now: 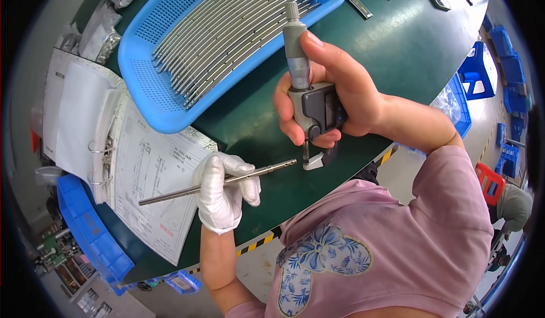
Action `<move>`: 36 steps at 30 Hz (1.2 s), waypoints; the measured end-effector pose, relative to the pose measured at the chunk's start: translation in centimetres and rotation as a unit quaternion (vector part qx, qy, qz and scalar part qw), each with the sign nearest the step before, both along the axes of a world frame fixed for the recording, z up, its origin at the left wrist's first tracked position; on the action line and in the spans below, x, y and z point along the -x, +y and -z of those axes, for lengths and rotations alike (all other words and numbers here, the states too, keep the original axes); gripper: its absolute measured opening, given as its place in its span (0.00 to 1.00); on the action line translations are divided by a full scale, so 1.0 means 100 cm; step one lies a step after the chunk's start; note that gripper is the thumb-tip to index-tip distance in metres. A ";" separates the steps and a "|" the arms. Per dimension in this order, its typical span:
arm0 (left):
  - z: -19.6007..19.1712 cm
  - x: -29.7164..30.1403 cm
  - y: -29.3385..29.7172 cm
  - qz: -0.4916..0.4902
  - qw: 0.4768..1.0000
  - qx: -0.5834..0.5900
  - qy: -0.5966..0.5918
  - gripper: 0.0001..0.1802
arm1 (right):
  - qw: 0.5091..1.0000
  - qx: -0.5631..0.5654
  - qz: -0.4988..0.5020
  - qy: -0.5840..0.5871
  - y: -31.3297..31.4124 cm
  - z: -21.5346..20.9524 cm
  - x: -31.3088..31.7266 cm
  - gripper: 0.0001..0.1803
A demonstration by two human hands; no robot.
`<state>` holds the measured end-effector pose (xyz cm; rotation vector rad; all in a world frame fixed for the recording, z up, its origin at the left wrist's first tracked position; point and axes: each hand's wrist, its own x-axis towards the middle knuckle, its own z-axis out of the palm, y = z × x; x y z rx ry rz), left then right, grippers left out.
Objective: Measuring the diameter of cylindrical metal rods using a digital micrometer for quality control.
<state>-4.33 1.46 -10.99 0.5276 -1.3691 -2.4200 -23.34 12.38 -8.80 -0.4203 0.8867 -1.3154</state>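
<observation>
Fingers of the white-gloved left hand close round 1 slender metal rod, its left end over a drawing sheet, its right end just beside the measuring gap of the digital micrometer. Fingers of the bare right hand grip that micrometer, thimble uppermost. Farther out, 1 blue perforated plastic basket holds many similar rods on the green tabletop; the open ring binder lies left.

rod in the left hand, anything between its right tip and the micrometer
Nothing visible stands in the way. The rod ends just left of the lower end of the micrometer, with a gap showing; neither the left hand nor the right hand covers it.
</observation>
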 end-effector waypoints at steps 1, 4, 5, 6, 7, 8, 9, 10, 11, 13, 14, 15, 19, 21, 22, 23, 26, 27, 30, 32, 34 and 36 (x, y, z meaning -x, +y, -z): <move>0.001 0.000 0.000 0.006 1.000 0.000 0.004 0.22 | 1.000 0.000 0.001 -0.001 0.000 0.001 0.000 0.43; 0.000 0.001 0.001 0.014 1.000 0.000 0.004 0.22 | 0.997 -0.029 0.003 -0.078 0.000 0.003 0.000 0.43; 0.000 0.001 0.001 0.014 1.000 0.001 0.002 0.22 | 0.996 -0.024 0.002 -0.082 0.000 0.004 0.000 0.43; 0.000 0.001 0.001 0.014 1.000 0.001 0.000 0.22 | 0.996 -0.019 0.000 -0.087 -0.001 0.004 0.000 0.42; 0.000 0.001 0.001 0.015 1.000 0.005 -0.004 0.22 | 0.996 -0.019 0.000 -0.088 -0.001 0.003 -0.001 0.42; 0.000 0.001 0.001 0.016 1.000 0.009 -0.008 0.22 | 0.998 -0.016 -0.006 -0.057 -0.001 0.000 -0.001 0.42; 0.000 -0.001 0.000 0.016 1.000 0.009 -0.009 0.22 | 1.000 -0.013 -0.012 -0.026 -0.002 -0.001 -0.002 0.42; 0.002 -0.003 -0.002 0.017 1.000 -0.018 -0.006 0.22 | 0.999 -0.014 -0.012 -0.026 -0.002 -0.001 -0.003 0.42; 0.003 -0.003 -0.003 0.021 0.999 -0.043 -0.004 0.23 | 0.999 -0.021 -0.005 -0.048 -0.001 0.000 -0.002 0.42; 0.003 -0.001 -0.002 0.024 0.999 -0.043 -0.006 0.23 | 0.997 -0.027 0.003 -0.070 0.001 0.003 -0.001 0.42; 0.003 -0.001 -0.002 0.025 0.999 -0.044 -0.007 0.23 | 0.996 -0.025 0.009 -0.089 0.001 0.005 -0.002 0.41; 0.003 -0.002 -0.002 0.025 0.999 -0.044 -0.007 0.23 | 0.994 -0.023 0.014 -0.108 0.001 0.006 -0.003 0.41; 0.004 -0.004 -0.003 0.023 0.999 -0.042 -0.012 0.23 | 0.995 -0.010 0.006 -0.095 0.000 0.004 -0.002 0.40; 0.003 -0.003 -0.003 0.024 0.999 -0.039 -0.014 0.23 | 1.000 -0.019 -0.024 -0.005 -0.001 0.002 -0.002 0.40; 0.003 -0.003 -0.003 0.026 0.999 -0.038 -0.018 0.23 | 1.000 -0.019 -0.024 -0.005 0.000 0.002 -0.002 0.40; 0.002 -0.003 -0.003 0.028 0.999 -0.038 -0.021 0.23 | 0.999 -0.031 -0.016 -0.038 0.000 0.001 -0.003 0.38; 0.001 -0.003 -0.003 0.031 0.999 -0.030 -0.029 0.23 | 0.996 -0.033 -0.006 -0.085 0.000 0.006 -0.004 0.36; 0.001 -0.002 -0.003 0.031 0.999 -0.030 -0.029 0.23 | 0.995 -0.022 -0.004 -0.098 0.000 0.007 -0.004 0.36; 0.002 -0.003 -0.003 0.034 0.999 -0.011 -0.035 0.23 | 0.997 -0.016 -0.016 -0.070 0.001 0.004 -0.004 0.36; 0.001 -0.003 -0.003 0.040 0.998 -0.012 -0.043 0.22 | 0.998 -0.023 -0.019 -0.060 0.001 0.002 -0.003 0.36; 0.001 -0.003 -0.003 0.040 0.998 -0.008 -0.046 0.22 | 0.998 -0.030 -0.021 -0.050 0.001 0.003 -0.003 0.36; 0.000 -0.003 -0.002 0.040 0.998 -0.003 -0.049 0.23 | 0.995 -0.027 -0.030 -0.090 0.000 0.006 -0.003 0.35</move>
